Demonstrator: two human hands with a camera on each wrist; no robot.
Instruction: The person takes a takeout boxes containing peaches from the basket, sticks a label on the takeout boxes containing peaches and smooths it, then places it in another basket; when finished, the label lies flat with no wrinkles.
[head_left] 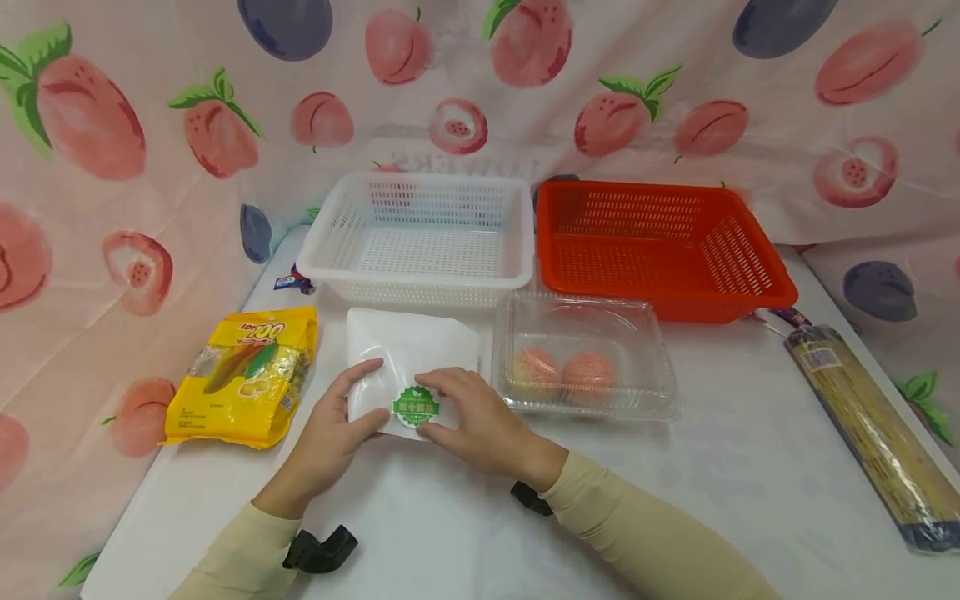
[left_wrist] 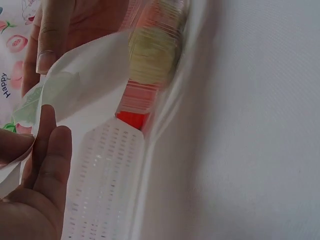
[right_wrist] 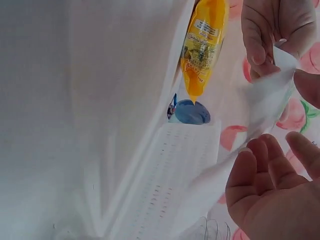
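While resting on table, both hands pinch white pouch (green sticker): left hand, right hand.

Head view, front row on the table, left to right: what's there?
Yellow snack bag → white pouch with green sticker, held by left hand and right hand → clear clamshell box → long noodle pack.

A makeshift staged tabletop, not a real kitchen: a white table hemmed in by a draped peach-print cloth backdrop, with packaged groceries and two plastic baskets laid out.
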